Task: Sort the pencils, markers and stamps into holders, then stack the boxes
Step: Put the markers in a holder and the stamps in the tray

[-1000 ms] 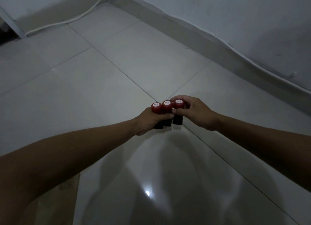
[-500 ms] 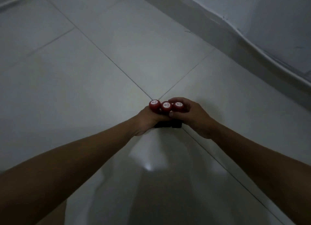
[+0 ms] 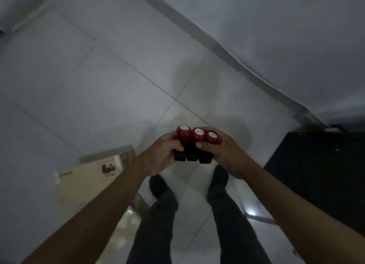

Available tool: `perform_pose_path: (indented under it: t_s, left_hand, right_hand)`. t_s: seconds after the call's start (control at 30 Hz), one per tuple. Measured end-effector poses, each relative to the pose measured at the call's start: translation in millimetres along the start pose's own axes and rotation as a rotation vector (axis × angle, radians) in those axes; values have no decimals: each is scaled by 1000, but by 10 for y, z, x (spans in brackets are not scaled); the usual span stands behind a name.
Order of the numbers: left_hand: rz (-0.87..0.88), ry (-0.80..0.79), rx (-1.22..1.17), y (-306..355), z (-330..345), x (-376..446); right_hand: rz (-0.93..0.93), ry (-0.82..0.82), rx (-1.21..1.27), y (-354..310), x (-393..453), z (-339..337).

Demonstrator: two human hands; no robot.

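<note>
Three stamps (image 3: 197, 135) with round red knobs and black bases are pressed side by side in a row, held in the air above the tiled floor. My left hand (image 3: 164, 155) grips the row from its left end. From the right end my right hand (image 3: 223, 153) clamps it, thumb laid across the front. The black bases (image 3: 192, 157) stick out below my fingers. The picture is dim and blurred.
A beige cardboard box (image 3: 87, 180) lies on the floor at the lower left, partly under my left forearm. A dark mat or surface (image 3: 320, 173) fills the right side. My legs (image 3: 162, 214) and feet stand below the hands. A wall skirting (image 3: 237, 52) runs diagonally behind.
My view has tilted down and turned, so my legs, the cardboard box and the dark surface came into sight. Both hands keep the same hold on the three stamps, now nearer my body.
</note>
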State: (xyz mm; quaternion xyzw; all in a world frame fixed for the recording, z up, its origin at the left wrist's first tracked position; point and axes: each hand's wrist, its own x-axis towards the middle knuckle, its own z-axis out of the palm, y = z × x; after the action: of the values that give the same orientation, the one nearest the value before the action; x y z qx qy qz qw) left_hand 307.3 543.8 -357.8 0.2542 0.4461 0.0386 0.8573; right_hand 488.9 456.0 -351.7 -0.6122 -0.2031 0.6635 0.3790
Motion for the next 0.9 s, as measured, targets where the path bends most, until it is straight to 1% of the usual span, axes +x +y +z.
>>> perform_pose_path:
  t_s: [0.07, 0.2, 0.3, 0.4, 0.5, 0.63, 0.8, 0.9]
  left_hand:
    - [21, -17, -28, 262, 230, -638]
    - [92, -67, -67, 644, 517, -1464]
    - [155, -78, -91, 864, 749, -1806]
    - [200, -89, -124, 1012, 1048, -1992]
    - [208, -109, -106, 1034, 1353, -2068]
    - [206, -165, -20, 863, 1909, -2093]
    - [155, -285, 19, 404, 2838, -2129]
    - [99, -302, 25, 54, 3425, -2170]
  right_hand:
    - [-27, -5, 21, -470, -530, 216]
    - [-101, 32, 52, -1111, -1202, 550]
    - [-196, 53, 53, -1460, -1588, 685]
    - [-293, 99, 17, -1715, -1956, 661]
    - [-362, 148, 8, -1813, -2271, 545]
    - [-446, 211, 10, -1737, -2780, 209]
    - [-525, 293, 53, -1424, -3531, -439]
    - [-572, 348, 114, -1200, -3997, -829]
